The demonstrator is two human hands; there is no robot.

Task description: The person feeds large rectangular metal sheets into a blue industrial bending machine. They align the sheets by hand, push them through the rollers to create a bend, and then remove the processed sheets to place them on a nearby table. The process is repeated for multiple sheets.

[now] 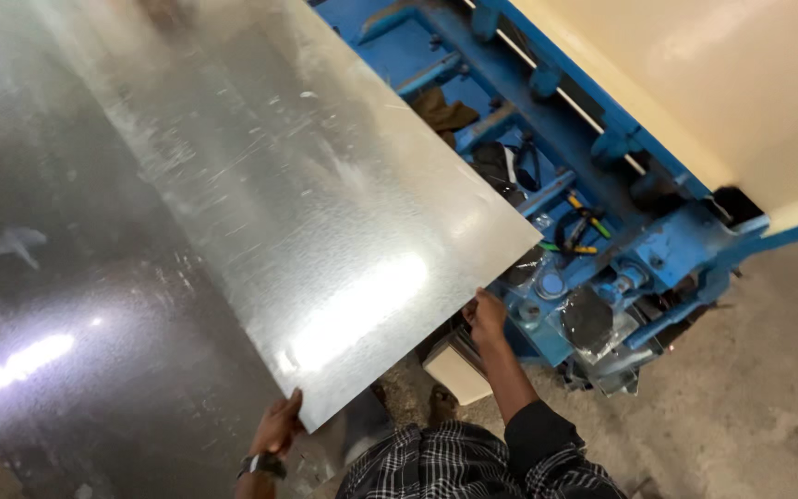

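Note:
A large shiny galvanized metal sheet (pixel 307 203) lies tilted across the view, over a darker sheet (pixel 76 305) beneath it. My left hand (pixel 277 427) grips the top sheet's near corner edge, with a dark watch on the wrist. My right hand (pixel 486 314) holds the same sheet's near edge close to its right corner, the arm in a rolled-up dark sleeve. Part of my checked shirt shows at the bottom.
A blue metal machine frame (pixel 602 148) runs along the right, with pliers with yellow handles (pixel 582 226), cables and plastic bags lying in it. A cream panel (pixel 713 74) sits above it. A cream box (pixel 459 370) rests on the gritty concrete floor (pixel 750 397).

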